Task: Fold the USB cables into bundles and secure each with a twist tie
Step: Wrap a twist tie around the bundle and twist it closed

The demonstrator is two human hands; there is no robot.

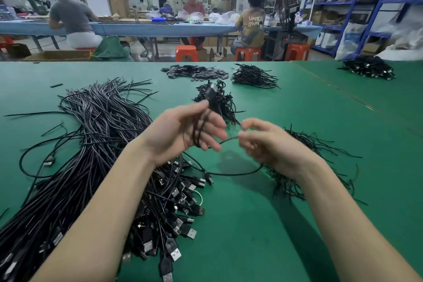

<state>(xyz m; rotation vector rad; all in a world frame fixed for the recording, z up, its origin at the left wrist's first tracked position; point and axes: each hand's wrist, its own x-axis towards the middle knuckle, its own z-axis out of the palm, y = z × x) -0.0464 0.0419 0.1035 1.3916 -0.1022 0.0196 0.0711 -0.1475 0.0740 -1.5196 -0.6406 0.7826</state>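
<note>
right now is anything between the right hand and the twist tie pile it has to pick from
Nothing visible blocks it. The twist tie pile lies on the green table directly under the right hand, which pinches the cable that the left hand holds looped.

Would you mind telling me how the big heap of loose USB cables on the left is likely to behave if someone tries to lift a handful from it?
The heap of USB cables would probably be floppy: its strands curve and droop over the green table. They lie crossed and tangled, so a handful would likely drag neighbours along. The plug ends may snag.
</note>
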